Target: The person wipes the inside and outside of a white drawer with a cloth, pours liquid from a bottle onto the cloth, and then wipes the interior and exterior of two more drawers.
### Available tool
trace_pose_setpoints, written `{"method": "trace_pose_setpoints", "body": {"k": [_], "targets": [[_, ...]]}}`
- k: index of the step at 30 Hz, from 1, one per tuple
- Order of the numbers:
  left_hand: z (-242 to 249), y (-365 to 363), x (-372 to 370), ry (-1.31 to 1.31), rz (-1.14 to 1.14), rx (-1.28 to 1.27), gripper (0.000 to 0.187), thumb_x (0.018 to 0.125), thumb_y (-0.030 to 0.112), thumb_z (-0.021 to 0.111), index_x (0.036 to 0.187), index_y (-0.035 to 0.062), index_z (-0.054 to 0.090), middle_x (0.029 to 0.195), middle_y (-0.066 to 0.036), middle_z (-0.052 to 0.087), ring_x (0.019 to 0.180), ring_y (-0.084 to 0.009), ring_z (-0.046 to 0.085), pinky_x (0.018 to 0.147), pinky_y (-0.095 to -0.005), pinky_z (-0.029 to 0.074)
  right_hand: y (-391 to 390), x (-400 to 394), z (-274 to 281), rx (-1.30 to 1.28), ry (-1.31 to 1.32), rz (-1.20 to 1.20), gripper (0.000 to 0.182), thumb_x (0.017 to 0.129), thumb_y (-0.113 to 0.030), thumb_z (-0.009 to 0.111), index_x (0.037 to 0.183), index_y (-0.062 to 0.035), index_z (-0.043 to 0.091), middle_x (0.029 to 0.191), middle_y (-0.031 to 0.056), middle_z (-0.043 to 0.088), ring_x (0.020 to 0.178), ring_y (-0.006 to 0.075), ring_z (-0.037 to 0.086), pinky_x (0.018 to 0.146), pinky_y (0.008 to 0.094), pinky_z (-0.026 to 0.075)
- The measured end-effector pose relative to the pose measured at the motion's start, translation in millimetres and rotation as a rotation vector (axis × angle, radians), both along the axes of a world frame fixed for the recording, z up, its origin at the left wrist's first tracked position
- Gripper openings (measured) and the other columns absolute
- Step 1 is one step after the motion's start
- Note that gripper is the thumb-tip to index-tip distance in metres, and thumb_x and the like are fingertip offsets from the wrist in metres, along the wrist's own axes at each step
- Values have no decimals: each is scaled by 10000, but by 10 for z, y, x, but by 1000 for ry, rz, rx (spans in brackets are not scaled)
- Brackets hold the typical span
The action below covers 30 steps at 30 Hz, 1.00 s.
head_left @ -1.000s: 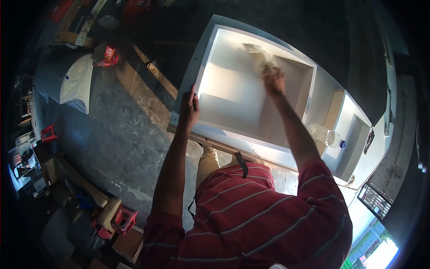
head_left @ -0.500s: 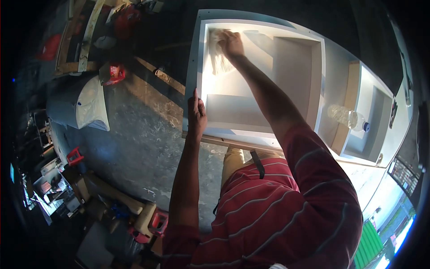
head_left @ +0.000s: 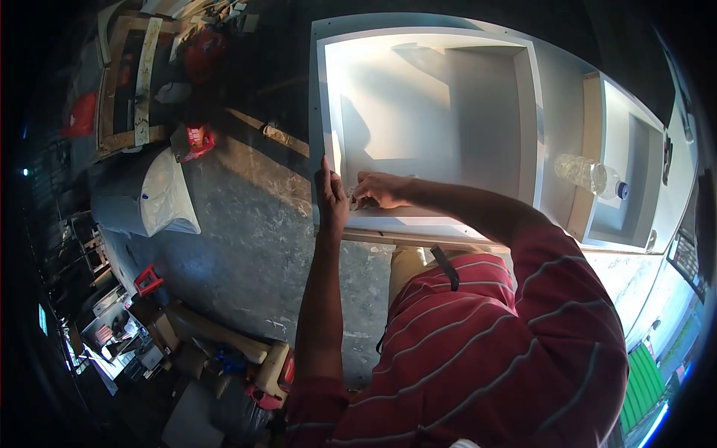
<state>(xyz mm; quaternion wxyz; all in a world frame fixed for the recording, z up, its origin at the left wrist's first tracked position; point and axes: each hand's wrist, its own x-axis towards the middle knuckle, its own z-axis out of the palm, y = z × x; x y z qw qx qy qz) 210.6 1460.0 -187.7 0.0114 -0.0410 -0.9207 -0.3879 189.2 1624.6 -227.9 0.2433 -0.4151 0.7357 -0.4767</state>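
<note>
A white box-like cabinet point(head_left: 478, 112) lies with its open side up, its pale inside lit by bright light. My left hand point(head_left: 331, 196) rests on the cabinet's left edge near the lower corner, one finger stretched along the rim. Inside the same corner, my right hand point(head_left: 379, 190) is closed on a crumpled cloth point(head_left: 354, 200), mostly hidden beneath the fingers. The cloth is close to my left hand, at the lower left of the compartment.
A clear plastic bottle point(head_left: 594, 176) lies across a wooden divider point(head_left: 584, 160) on the right. Down on the floor are a red packet point(head_left: 196, 142), a grey-white covered object point(head_left: 146, 190) and wooden strips. A wooden frame point(head_left: 142, 82) stands upper left.
My right hand has come down from the compartment's upper left corner to its lower left corner with the cloth. My left hand remains on the left edge. The view has shifted slightly.
</note>
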Motion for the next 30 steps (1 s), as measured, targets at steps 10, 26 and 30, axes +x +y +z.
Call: {"method": "trace_pose_setpoints", "body": {"k": [10,26,30], "targets": [[-26,-29,7,-27,24,3,452,955,109,375,1397,71,285,932,-118,462,859,-247,454,806,-356,411,63,-456,312,237,-183,-387,227,826,-112,539,1043,-150,592,966,126,539,882,290,543,800,357,444],[34,-41,0,-210,91,141,490,988,335,285,1423,113,239,1234,-207,431,1101,-313,471,935,-377,377,-24,-163,91,-18,-196,-102,264,783,-92,548,1027,-80,649,876,137,665,823,259,609,738,370,481],[2,-30,-22,-184,79,115,497,987,349,278,1417,101,250,1258,-213,420,1129,-332,459,950,-385,365,-45,197,205,-109,-744,-116,261,850,-121,497,1079,-67,610,883,143,635,785,256,565,725,362,444]]}}
